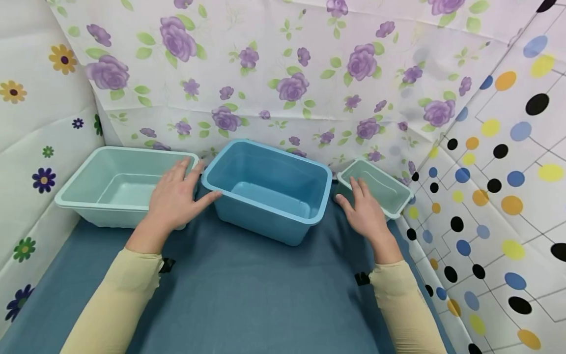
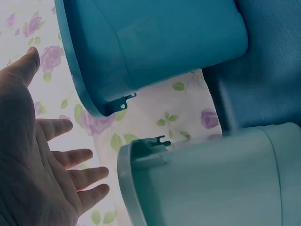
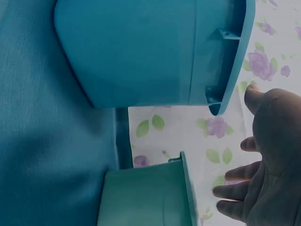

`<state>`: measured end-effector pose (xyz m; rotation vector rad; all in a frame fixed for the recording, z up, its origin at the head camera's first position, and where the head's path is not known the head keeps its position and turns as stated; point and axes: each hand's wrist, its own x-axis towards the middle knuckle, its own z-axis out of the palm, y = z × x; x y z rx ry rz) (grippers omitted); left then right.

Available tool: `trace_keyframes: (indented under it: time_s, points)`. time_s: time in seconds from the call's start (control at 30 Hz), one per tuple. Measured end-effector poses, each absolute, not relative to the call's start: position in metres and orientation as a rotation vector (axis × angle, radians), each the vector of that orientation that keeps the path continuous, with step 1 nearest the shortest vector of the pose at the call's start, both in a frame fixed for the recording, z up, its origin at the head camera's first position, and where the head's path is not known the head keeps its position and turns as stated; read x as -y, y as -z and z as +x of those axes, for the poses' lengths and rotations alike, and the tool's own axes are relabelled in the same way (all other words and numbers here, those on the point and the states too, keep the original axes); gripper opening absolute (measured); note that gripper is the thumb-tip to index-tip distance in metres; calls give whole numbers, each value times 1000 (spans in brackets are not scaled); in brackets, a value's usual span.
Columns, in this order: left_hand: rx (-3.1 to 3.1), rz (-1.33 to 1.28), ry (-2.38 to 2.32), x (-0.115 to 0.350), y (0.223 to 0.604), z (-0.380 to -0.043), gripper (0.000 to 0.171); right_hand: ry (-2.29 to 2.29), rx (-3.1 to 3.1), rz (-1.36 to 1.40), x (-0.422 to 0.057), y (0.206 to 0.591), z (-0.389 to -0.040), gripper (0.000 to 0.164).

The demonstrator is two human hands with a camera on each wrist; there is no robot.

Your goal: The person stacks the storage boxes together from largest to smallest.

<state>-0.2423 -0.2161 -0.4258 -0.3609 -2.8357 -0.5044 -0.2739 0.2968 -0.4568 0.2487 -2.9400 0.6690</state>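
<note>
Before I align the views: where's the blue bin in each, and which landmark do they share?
Head: blue bin at the centre of the picture.
Left wrist: blue bin across the top, cut off by the upper edge, rim toward the left.
Right wrist: blue bin at the top, also cut off, rim toward the right.
Shared landmark: purple-rose sheet behind it.

A blue rectangular bin, open-topped, stands upright at a slant, its right end turned nearer the viewer. Left of the blue bin, across a narrow gap, a wide pale green bin sits upright, the left hand over its right end. Right of the blue bin stands a smaller pale green tub, partly hidden by the right hand; whether they touch is hard to tell.
</note>
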Motion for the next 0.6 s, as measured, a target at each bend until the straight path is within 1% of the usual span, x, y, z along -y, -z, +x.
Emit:
trace_keyframes:
  time_s: [0.2, 0.6]
  points:
    - [2861, -372, 517, 211, 423, -249, 102, -914, 2946, 254, -291, 454, -279, 96]
    - [2921, -378, 527, 205, 417, -259, 101, -973, 2963, 272, -275, 450, -284, 103]
